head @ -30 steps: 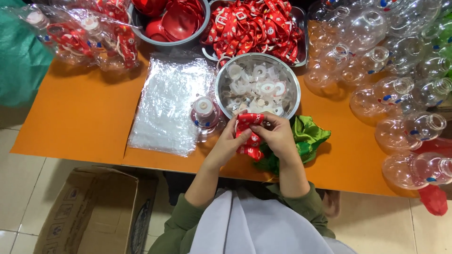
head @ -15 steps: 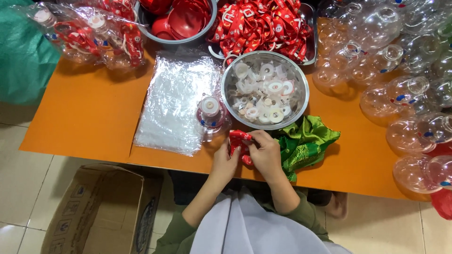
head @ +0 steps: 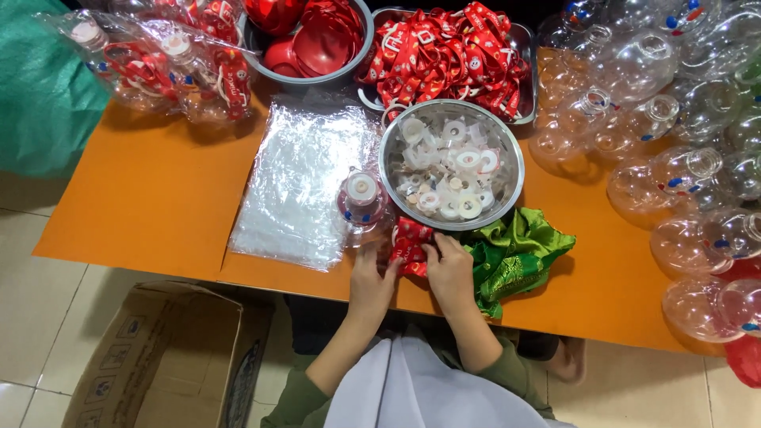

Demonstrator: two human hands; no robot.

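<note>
Both my hands work a bundled red strap with white print [head: 410, 246] at the near edge of the orange table [head: 158, 206]. My left hand [head: 372, 279] grips its left side and my right hand [head: 450, 269] pinches its right side. A clear round bottle with a white cap [head: 362, 200] stands just beyond my left hand. A metal bowl of white caps and rings [head: 450, 165] sits behind the strap. A crumpled green cloth [head: 515, 255] lies beside my right hand.
A stack of clear plastic bags [head: 305, 182] lies left of the bottle. Many clear round bottles [head: 674, 158] crowd the right side. Trays of red straps [head: 452, 51] and red lids [head: 313, 36] sit at the back. A cardboard box [head: 166, 364] stands on the floor.
My view has shifted, so the table sits lower in frame. My hands stay together on the red strap and keep folding it near the table edge.
</note>
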